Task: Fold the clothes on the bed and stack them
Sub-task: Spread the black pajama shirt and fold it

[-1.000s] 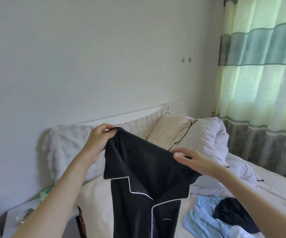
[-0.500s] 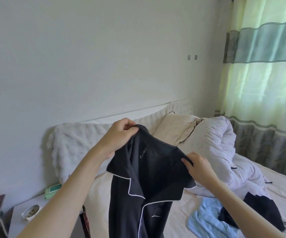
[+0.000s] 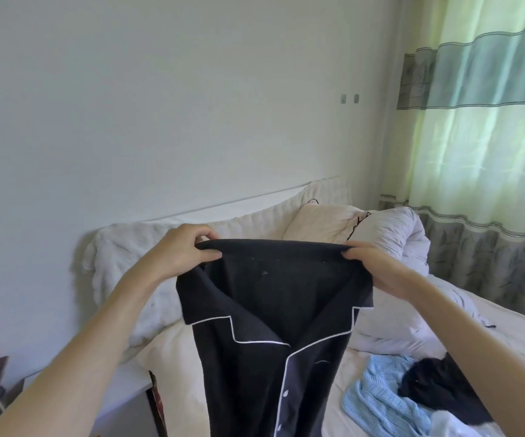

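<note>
Left hand [image 3: 181, 251] and right hand [image 3: 377, 268] pinching black white-piped shirt [image 3: 273, 310] by its shoulders, held up above the bed [image 3: 507, 335], hiding its near-left part, blue knit [image 3: 377, 402] and dark garment [image 3: 434, 386] at near-right edge, pillows [image 3: 318, 220] and rumpled duvet [image 3: 393, 234] along headboard end

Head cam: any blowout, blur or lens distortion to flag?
Head view: daylight glows through the striped curtain, bright but its stripes stay legible; the black pajama shirt reads dark with little fabric detail; hands sharp; wide-angle bending shows in the curtain's curved stripes.

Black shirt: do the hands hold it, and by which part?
Yes. Both hands, left and right, pinch the black shirt at its top edge, by the shoulders.
</note>
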`<state>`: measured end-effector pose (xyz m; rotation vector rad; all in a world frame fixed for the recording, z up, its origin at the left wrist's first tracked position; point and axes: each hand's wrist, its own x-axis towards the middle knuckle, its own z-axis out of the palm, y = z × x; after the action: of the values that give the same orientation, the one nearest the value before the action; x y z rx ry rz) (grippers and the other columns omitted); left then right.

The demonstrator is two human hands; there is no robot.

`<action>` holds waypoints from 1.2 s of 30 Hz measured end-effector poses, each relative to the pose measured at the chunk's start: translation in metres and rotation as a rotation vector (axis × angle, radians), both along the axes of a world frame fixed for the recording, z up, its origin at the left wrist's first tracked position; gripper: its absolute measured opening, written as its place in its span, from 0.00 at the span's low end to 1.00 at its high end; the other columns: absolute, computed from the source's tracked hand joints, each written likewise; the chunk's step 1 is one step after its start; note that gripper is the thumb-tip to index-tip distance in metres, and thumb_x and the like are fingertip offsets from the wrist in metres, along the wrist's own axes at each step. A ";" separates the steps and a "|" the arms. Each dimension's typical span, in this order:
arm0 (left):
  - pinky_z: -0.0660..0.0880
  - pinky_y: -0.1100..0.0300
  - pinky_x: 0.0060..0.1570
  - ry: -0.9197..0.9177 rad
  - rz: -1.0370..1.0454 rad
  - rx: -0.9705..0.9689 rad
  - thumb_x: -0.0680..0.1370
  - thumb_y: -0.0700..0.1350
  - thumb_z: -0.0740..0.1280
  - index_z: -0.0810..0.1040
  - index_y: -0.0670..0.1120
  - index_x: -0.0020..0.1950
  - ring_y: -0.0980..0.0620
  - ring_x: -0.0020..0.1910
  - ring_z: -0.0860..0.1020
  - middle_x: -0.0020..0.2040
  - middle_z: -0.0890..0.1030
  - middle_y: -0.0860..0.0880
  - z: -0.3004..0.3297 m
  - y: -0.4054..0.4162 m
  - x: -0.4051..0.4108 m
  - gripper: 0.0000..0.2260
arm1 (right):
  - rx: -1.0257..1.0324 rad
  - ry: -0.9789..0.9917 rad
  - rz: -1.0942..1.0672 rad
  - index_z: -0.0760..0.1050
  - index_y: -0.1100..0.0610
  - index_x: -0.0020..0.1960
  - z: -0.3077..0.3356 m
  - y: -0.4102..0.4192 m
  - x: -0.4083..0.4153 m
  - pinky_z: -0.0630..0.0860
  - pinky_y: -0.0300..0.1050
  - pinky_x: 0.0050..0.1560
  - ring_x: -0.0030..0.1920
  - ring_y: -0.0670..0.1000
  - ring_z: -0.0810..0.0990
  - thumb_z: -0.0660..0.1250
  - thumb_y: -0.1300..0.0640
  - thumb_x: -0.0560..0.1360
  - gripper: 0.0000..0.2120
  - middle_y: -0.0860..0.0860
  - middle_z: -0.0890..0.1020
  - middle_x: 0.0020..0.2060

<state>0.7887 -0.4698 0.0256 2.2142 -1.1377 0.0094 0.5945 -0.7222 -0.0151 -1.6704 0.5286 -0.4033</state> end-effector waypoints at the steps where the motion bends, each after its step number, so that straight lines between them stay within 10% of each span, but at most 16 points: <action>1: 0.66 0.65 0.35 -0.037 0.021 0.025 0.72 0.44 0.72 0.78 0.54 0.39 0.56 0.37 0.74 0.36 0.78 0.54 0.003 -0.001 0.001 0.06 | -0.010 -0.012 0.033 0.78 0.62 0.48 0.006 -0.002 -0.003 0.78 0.43 0.48 0.43 0.52 0.82 0.58 0.67 0.77 0.10 0.56 0.84 0.41; 9: 0.71 0.56 0.37 -0.140 0.207 0.049 0.73 0.43 0.70 0.77 0.46 0.33 0.50 0.37 0.76 0.33 0.78 0.50 0.011 -0.005 0.014 0.08 | -0.918 0.338 -0.017 0.80 0.67 0.46 0.033 -0.009 -0.011 0.67 0.34 0.35 0.39 0.53 0.75 0.68 0.56 0.75 0.12 0.62 0.82 0.42; 15: 0.78 0.53 0.47 0.518 0.105 -0.165 0.79 0.41 0.62 0.77 0.42 0.45 0.53 0.38 0.77 0.38 0.78 0.48 -0.053 -0.011 0.001 0.06 | -1.079 0.356 -0.236 0.81 0.61 0.51 0.035 -0.015 -0.024 0.65 0.41 0.44 0.53 0.58 0.76 0.62 0.60 0.77 0.10 0.57 0.81 0.48; 18: 0.78 0.56 0.45 0.675 0.018 -0.263 0.79 0.42 0.60 0.79 0.44 0.49 0.55 0.37 0.78 0.38 0.79 0.49 -0.058 -0.018 -0.005 0.08 | -1.016 0.527 -0.225 0.76 0.58 0.63 0.029 -0.017 -0.026 0.61 0.35 0.36 0.55 0.56 0.75 0.58 0.56 0.80 0.15 0.57 0.79 0.54; 21: 0.75 0.58 0.45 0.700 -0.027 -0.296 0.80 0.42 0.59 0.79 0.45 0.52 0.54 0.42 0.79 0.42 0.81 0.49 -0.047 -0.023 -0.003 0.09 | -0.930 0.462 -0.184 0.81 0.59 0.47 0.029 -0.022 -0.035 0.65 0.25 0.34 0.38 0.50 0.74 0.60 0.59 0.79 0.11 0.50 0.78 0.35; 27: 0.70 0.62 0.45 0.546 -0.160 -0.216 0.79 0.42 0.60 0.80 0.54 0.39 0.59 0.41 0.77 0.38 0.80 0.57 -0.024 -0.023 0.003 0.14 | -0.415 0.179 -0.026 0.81 0.56 0.51 0.025 -0.022 -0.048 0.73 0.35 0.53 0.51 0.50 0.80 0.61 0.65 0.78 0.11 0.54 0.84 0.50; 36: 0.68 0.60 0.45 0.471 -0.226 -0.192 0.78 0.40 0.59 0.81 0.53 0.36 0.61 0.39 0.78 0.37 0.81 0.56 -0.016 -0.015 0.010 0.16 | 0.158 0.003 0.127 0.80 0.58 0.51 0.022 -0.016 -0.047 0.79 0.37 0.38 0.45 0.50 0.84 0.60 0.66 0.77 0.11 0.53 0.85 0.46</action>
<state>0.7991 -0.4847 0.0099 1.7791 -1.0583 -0.4552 0.5479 -0.7381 0.0066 -1.5427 0.4420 -0.2596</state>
